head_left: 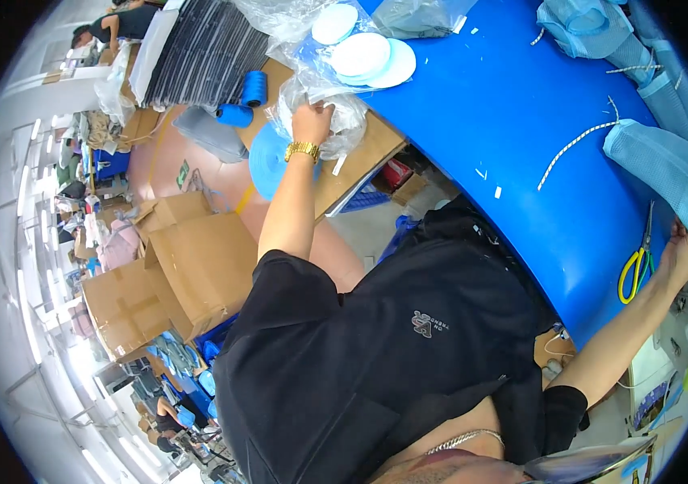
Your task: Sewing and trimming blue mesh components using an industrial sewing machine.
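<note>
Your left hand is gripping clear plastic, white discs lying just beyond it. Your right hand is pinching a blue mesh piece at its near corner. A striped cord is already trailing from it; more mesh pieces are lying beyond, work seemingly remaining unfinished.

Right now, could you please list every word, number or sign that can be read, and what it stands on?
Black shirt: chest print, pale lettering beside a small emblem; wording not copied here.
White strip by the plastic bag: too small to read.
Cardboard box: no readable text.
</note>
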{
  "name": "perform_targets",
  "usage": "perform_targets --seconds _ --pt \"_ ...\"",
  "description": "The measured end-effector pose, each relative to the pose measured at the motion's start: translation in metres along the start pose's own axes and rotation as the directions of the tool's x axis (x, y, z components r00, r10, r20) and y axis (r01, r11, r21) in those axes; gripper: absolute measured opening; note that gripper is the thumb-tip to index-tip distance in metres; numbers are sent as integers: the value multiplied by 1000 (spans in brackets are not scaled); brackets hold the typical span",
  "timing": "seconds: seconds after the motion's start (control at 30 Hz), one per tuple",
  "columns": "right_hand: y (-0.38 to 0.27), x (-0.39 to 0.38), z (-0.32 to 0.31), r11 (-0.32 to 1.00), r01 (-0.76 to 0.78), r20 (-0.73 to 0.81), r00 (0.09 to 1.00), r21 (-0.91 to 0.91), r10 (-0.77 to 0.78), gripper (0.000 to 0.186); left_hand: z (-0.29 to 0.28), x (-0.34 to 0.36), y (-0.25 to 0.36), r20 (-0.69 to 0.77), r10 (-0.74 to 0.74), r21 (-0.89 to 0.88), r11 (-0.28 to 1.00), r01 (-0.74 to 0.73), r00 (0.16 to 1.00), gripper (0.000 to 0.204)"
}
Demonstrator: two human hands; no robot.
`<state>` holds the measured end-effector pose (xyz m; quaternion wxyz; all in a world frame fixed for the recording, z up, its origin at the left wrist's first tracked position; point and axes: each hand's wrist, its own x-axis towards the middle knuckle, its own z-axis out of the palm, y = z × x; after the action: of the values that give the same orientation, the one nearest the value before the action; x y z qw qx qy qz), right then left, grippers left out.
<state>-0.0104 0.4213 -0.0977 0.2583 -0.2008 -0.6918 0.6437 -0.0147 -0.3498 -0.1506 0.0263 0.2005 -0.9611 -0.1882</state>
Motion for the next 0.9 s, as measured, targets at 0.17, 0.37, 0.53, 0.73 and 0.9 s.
perform_targets --seconds 0.17,0.37,0.53,0.73,0.9 --pt "-1 4 -3 998 -36 18 999 46 35 30 11 2 17 30 -230 -361 905 225 973 33" --pt "-66 -68 69 1000 2 -48 999 14 -1 32 -30 -40 17 0 -241 -641 745 185 970 22" --pt "-62 -122 -7 966 246 -37 969 78 -244 30 -47 -107 104 171 -45 -839 518 170 984 18" --pt "-120 -268 195 980 168 626 777 -110 -63 24 -21 -147 229 9 459 -925 341 -167 888 20" --pt "-110 -268 178 972 182 380 918 -148 -114 31 1 -177 305 -6 678 -967 182 -176 735 17"
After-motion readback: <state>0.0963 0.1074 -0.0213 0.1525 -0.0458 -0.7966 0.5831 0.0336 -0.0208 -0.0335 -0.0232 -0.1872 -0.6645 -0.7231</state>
